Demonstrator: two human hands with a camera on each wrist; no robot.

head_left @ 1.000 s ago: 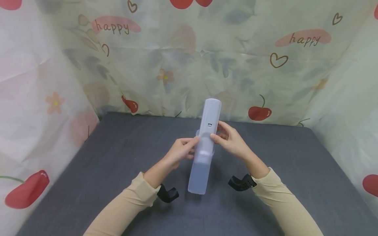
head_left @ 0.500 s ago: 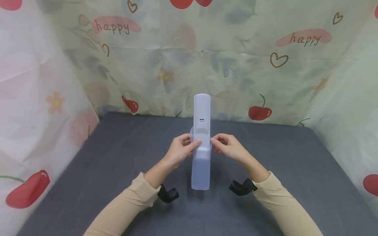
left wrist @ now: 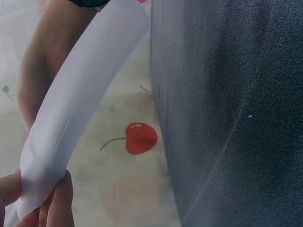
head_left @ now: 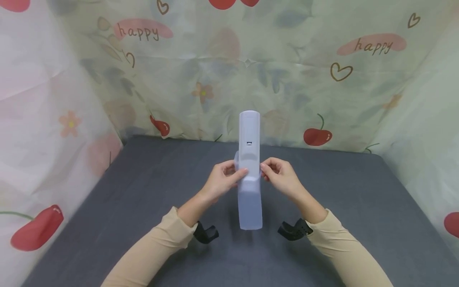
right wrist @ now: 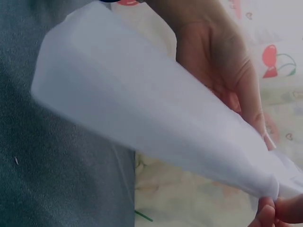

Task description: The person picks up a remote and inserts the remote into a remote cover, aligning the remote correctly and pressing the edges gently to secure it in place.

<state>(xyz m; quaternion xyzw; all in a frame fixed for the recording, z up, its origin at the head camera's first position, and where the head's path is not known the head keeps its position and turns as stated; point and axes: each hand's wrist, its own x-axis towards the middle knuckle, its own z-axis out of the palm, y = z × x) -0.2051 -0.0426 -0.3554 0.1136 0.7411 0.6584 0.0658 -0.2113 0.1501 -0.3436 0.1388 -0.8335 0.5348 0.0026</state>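
Note:
A white remote control [head_left: 249, 131] stands upright above the table, its back with the battery-cover latch facing me. Its lower part is inside a translucent sleeve [head_left: 250, 211], and the lower end of that sleeve hangs below the remote. My left hand [head_left: 220, 181] grips both from the left, thumb across the front and fingers behind. At the right edge, my right hand [head_left: 283, 177] pinches the sleeve's rim between thumb and fingers. In the right wrist view the sleeve [right wrist: 142, 94] widens toward its far end. The remote's button side is hidden.
A dark grey cloth-covered table [head_left: 143, 207] lies beneath the hands. Printed curtains [head_left: 201, 71] with cherries and hearts enclose its back and sides. Black straps [head_left: 294, 230] are worn at both wrists.
The remote and sleeve have swung from a rightward tilt to upright and risen slightly. My right thumb has moved off the remote's back to the sleeve's right edge.

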